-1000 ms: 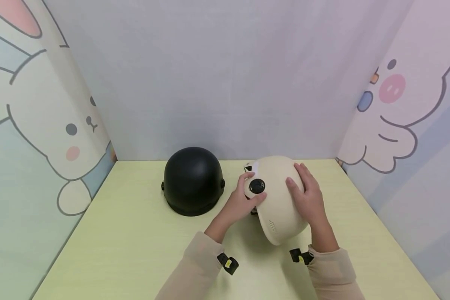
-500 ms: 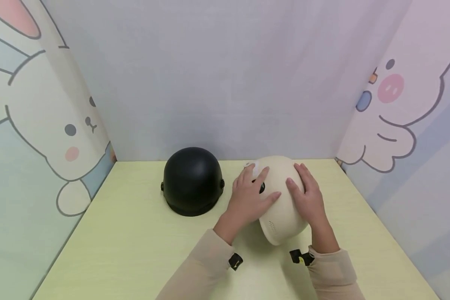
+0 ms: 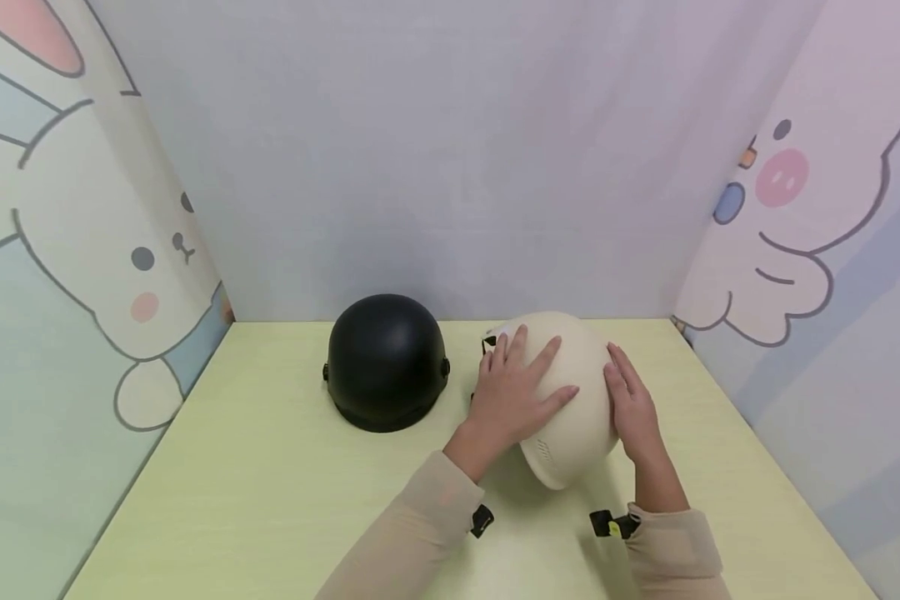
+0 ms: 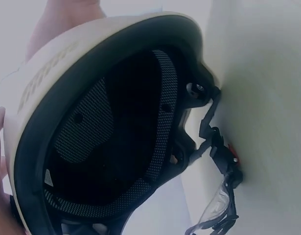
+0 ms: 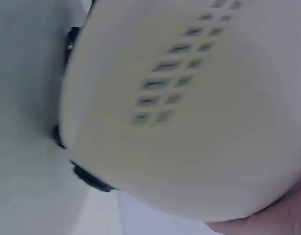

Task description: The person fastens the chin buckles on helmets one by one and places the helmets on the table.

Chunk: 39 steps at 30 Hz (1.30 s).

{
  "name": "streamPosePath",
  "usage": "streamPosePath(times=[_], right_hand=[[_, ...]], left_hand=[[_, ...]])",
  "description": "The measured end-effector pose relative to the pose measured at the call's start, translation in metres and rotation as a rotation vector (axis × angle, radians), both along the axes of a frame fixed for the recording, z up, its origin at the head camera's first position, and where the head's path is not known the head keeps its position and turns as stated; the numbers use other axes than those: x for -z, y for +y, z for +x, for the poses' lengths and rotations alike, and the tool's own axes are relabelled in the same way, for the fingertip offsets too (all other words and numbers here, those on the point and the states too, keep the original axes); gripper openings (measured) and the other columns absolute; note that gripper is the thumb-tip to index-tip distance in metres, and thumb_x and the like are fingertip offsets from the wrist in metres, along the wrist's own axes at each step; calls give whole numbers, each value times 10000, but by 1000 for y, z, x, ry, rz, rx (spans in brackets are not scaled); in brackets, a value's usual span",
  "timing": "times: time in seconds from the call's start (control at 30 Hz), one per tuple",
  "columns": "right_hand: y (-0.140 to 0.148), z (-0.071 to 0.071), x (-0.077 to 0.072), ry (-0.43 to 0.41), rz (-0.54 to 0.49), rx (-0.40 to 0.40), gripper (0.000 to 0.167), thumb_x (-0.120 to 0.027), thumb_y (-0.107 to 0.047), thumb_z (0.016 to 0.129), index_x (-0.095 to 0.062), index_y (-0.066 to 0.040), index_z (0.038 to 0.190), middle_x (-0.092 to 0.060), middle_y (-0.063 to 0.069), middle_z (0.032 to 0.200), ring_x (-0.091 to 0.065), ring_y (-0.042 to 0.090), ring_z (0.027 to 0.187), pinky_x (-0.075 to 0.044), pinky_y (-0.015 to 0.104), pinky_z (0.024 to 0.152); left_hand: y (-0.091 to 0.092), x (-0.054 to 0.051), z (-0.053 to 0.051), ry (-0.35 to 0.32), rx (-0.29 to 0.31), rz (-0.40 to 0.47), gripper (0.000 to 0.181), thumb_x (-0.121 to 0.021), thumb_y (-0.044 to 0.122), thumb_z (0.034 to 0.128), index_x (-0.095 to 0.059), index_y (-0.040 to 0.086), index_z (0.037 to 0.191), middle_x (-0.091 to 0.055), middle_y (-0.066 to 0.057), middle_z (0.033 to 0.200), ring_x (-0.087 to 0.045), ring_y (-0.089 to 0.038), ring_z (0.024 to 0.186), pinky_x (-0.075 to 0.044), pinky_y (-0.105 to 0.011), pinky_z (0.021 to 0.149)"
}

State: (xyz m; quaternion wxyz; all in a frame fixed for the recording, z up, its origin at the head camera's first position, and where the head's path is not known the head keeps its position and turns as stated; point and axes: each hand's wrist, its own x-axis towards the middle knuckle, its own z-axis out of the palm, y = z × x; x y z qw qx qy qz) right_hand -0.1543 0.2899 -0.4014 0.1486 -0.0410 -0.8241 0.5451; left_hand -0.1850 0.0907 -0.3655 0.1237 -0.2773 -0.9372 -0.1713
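Note:
A cream helmet (image 3: 570, 433) lies tilted on its side on the table, to the right of the middle. My left hand (image 3: 513, 396) rests on its left side, fingers spread and fairly straight. Against the helmet's right side lies my right hand (image 3: 633, 408), its fingers extended. In the left wrist view the black padded lining (image 4: 111, 137) shows, with a black chin strap (image 4: 221, 156) with a buckle hanging at the right. The right wrist view shows rows of vent slots (image 5: 165, 68) in the cream shell. The left hand covers the round black side knob.
A black helmet (image 3: 386, 362) sits dome up to the left of the cream one. Both stand on a pale yellow-green table (image 3: 255, 500). A grey cloth backdrop (image 3: 420, 167) rises behind, and cartoon-printed side panels (image 3: 82, 275) flank the table.
My left hand has gone from gripping around the helmet's knob to lying spread on the shell. My right hand has slid right, from the upper shell to the side.

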Motion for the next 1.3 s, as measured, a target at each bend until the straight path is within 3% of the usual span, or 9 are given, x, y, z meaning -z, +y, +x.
streamPosePath(times=[0.23, 0.4, 0.63, 0.87, 1.1, 1.3], right_hand=[[13, -1, 28, 1, -249, -78, 598, -276, -402, 1070, -119, -128, 1579, -109, 103, 1607, -146, 349, 1421, -166, 591, 1085], [12, -3, 40, 24, -298, -121, 594, -264, -380, 1073, -74, -140, 1582, -80, 106, 1605, -150, 363, 1406, -171, 599, 1070], [1, -7, 44, 37, -162, -68, 591, -343, -365, 1060, -141, -170, 1580, -138, 136, 1591, -194, 423, 1387, -199, 682, 1017], [-6, -15, 54, 112, 43, -60, 606, -466, -265, 1029, -219, -102, 1558, -69, 146, 1608, -23, 353, 1452, -70, 667, 1066], [-11, -20, 65, 133, 170, -66, 640, -540, -270, 994, -260, -109, 1547, -67, 187, 1597, -60, 433, 1432, -120, 723, 1018], [-14, -19, 63, 121, 235, -54, 646, -564, -276, 981, -281, -90, 1532, -77, 201, 1590, -93, 477, 1412, -154, 732, 1002]], left_hand=[[-2, 12, -3, -99, 9, 109, 665, -433, 623, 956, -318, 321, 1538, -205, -127, 1581, -215, -396, 1411, -247, -538, 1081], [-7, 25, -6, -156, -10, 206, 666, -452, 585, 964, -299, 300, 1547, -192, -142, 1584, -199, -403, 1416, -215, -551, 1093], [-13, 49, -11, -200, -41, 309, 700, -459, 566, 965, -245, 273, 1563, -152, -155, 1587, -157, -379, 1430, -178, -545, 1106], [-16, 78, -18, -282, -104, 486, 720, -485, 555, 954, -198, 314, 1568, -130, -137, 1583, -207, -366, 1404, -191, -568, 1082], [-18, 104, -22, -362, -107, 654, 723, -529, 524, 942, -211, 332, 1562, -121, -112, 1581, -303, -488, 1317, -318, -649, 973], [-17, 119, -27, -379, -83, 675, 778, -534, 585, 913, -169, 362, 1562, -112, -125, 1577, -353, -476, 1292, -352, -646, 947]])
